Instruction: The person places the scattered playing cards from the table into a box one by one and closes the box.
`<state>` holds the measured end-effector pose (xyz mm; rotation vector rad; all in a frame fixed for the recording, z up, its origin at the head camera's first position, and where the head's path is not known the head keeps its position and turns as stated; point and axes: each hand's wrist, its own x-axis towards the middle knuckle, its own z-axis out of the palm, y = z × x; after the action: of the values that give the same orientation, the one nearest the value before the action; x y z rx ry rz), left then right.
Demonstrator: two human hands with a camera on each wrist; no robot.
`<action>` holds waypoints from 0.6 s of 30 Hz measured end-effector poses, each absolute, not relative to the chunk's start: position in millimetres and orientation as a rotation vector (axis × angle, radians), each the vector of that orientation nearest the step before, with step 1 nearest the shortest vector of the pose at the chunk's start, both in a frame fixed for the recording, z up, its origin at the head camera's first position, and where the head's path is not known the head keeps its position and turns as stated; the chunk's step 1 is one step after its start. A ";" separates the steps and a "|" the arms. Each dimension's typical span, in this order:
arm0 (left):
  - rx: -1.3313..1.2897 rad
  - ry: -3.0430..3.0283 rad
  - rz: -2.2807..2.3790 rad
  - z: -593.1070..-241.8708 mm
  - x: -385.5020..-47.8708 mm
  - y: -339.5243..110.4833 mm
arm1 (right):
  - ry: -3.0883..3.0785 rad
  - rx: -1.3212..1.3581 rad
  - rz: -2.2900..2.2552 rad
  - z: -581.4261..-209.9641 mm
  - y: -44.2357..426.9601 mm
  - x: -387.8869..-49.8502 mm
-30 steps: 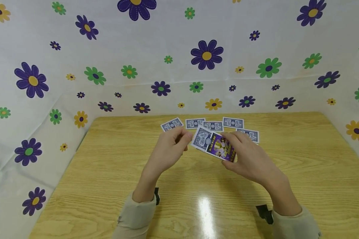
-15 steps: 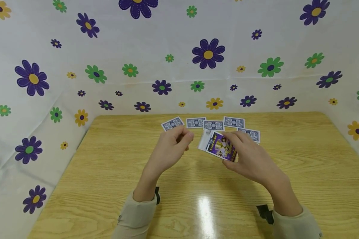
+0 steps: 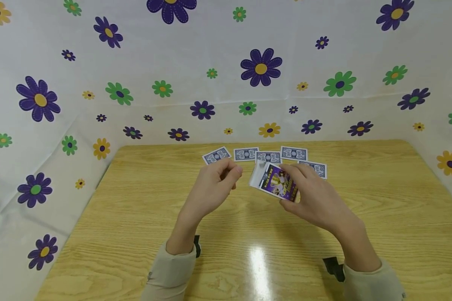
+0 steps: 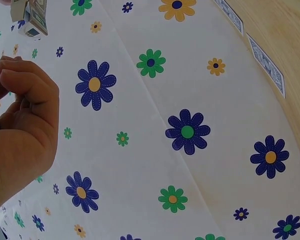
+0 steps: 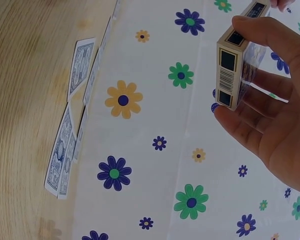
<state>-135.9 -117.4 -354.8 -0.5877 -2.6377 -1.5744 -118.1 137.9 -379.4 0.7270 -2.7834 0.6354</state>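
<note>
My right hand (image 3: 318, 198) holds a purple card box (image 3: 278, 182) in the air, thumb on one edge and fingers on the other. The box is tilted, its pale flap end (image 3: 257, 174) toward the left hand. In the right wrist view, the box's barcode end (image 5: 227, 77) faces the camera. My left hand (image 3: 212, 186) hovers just left of the box, apart from it. Its fingers are curled with nothing visible in them; the left wrist view also shows the curled hand (image 4: 30, 110) below the box (image 4: 31, 21).
Several blue-backed playing cards (image 3: 246, 154) lie face down along the back of the wooden table (image 3: 135, 217), with a tilted card (image 3: 216, 156) at the left. Behind rises a flower-patterned white cloth (image 3: 226, 90), which also covers the sides.
One second ago a blue-backed card stuck out of the box toward my left hand; now only the pale flap shows there. Both hands have barely moved.
</note>
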 end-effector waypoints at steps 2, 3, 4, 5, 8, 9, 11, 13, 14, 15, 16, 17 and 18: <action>-0.588 -2.636 -1.576 -354.7 -135.7 -117.5 | -2.767 0.730 0.640 -379.3 137.9 -118.4; -0.588 -2.636 -1.576 -354.5 -135.7 -117.5 | -2.760 0.730 0.641 -379.2 137.9 -118.6; -0.587 -2.637 -1.576 -354.4 -135.5 -117.5 | -2.751 0.732 0.645 -379.2 137.9 -118.8; -0.585 -2.638 -1.577 -354.6 -135.5 -117.7 | -2.742 0.734 0.649 -379.3 138.0 -119.0; -0.579 -2.641 -1.578 -354.3 -135.2 -117.9 | -2.721 0.738 0.655 -380.1 138.6 -119.8; -0.575 -2.642 -1.581 -354.3 -135.1 -118.1 | -2.714 0.742 0.658 -380.2 138.9 -120.0; -0.569 -2.642 -1.588 -354.1 -134.8 -118.5 | -2.690 0.749 0.672 -380.7 139.3 -120.5; -0.567 -2.639 -1.595 -353.5 -134.5 -118.9 | -2.661 0.754 0.694 -381.3 139.7 -121.4; -0.565 -2.639 -1.596 -354.0 -134.7 -119.0 | -2.648 0.755 0.705 -381.6 139.8 -121.7; -0.565 -2.637 -1.599 -354.2 -134.8 -119.2 | -2.636 0.753 0.714 -381.9 139.9 -122.1; -0.566 -2.636 -1.598 -354.7 -135.2 -119.4 | -2.627 0.751 0.723 -382.4 140.1 -122.5; -0.568 -2.635 -1.597 -354.8 -135.3 -119.5 | -2.622 0.748 0.727 -382.9 140.2 -122.9; -0.570 -2.635 -1.597 -354.9 -135.5 -119.6 | -2.621 0.744 0.726 -383.3 140.3 -123.2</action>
<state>-135.5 -119.6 -354.9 -0.5705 -2.6346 -1.5972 -123.2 140.3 -383.3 0.7441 -2.6206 0.7264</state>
